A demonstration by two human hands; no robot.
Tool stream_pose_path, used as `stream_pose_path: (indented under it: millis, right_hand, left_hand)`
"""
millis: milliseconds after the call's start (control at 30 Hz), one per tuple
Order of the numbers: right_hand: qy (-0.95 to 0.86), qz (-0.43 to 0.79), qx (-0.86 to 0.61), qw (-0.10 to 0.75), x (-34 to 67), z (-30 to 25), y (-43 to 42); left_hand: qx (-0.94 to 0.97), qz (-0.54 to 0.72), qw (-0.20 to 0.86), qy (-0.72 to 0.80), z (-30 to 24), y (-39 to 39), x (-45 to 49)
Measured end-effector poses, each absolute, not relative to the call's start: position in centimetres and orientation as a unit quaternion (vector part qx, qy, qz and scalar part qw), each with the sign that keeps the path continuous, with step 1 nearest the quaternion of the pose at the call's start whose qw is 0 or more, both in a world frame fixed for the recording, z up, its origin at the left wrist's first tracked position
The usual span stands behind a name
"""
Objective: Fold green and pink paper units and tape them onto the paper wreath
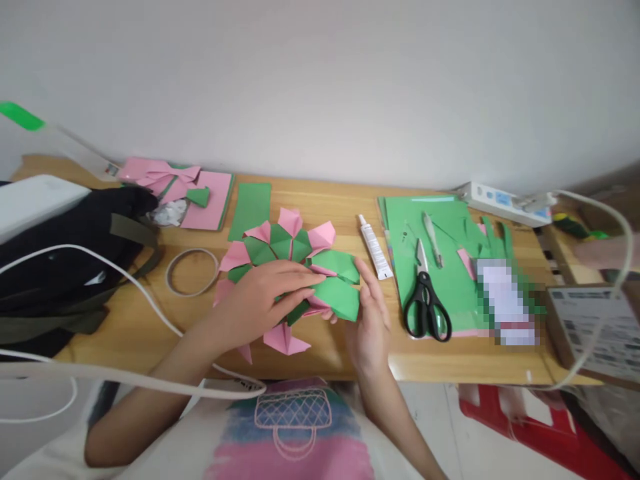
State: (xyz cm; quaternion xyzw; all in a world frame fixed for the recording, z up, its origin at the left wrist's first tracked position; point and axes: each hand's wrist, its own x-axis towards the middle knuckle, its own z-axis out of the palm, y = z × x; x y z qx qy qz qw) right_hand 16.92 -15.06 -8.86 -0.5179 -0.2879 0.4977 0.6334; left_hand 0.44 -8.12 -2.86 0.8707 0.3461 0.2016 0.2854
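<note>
A folded paper flower [291,245] in green and pink lies low over the table in front of me, its pink points spread around a green ring. My left hand [257,297] rests across its middle, fingers together and pressing a pink fold at the right-hand segment. Around that segment's outer edge, my right hand [373,313] is closed, fingers behind and beneath the green paper. Part of the ring is covered by my left hand. A white glue tube [375,248] lies just right of the flower. Farther right, black-handled scissors [426,303] rest on green paper sheets [453,293].
A tape roll [191,273] lies left of the flower, near a black bag [60,253]. Behind are a green paper piece [250,210] and pink sheets [213,193]. A craft knife [433,239], power strip [505,202] and white cable [125,377] are also around.
</note>
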Motion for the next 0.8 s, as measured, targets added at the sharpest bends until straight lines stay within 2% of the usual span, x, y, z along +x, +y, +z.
stream_pose_path:
  millis: [133, 600, 800]
  right_hand:
    - [-0.214, 0.552, -0.496, 0.635, 16.8, -8.4, -15.3]
    - [-0.244, 0.502, -0.488, 0.671, 17.4, -8.2, -16.1]
    - [-0.289, 0.463, -0.53, 0.649, 17.0, -7.9, -16.5]
  left_hand:
    - [0.867, 0.221, 0.295, 0.336, -2.7, -8.2, 0.3]
    - [0.84, 0.234, 0.341, 0.352, -2.5, -8.7, 0.5]
    - [0.86, 0.243, 0.276, 0.353, -2.3, -9.3, 1.1]
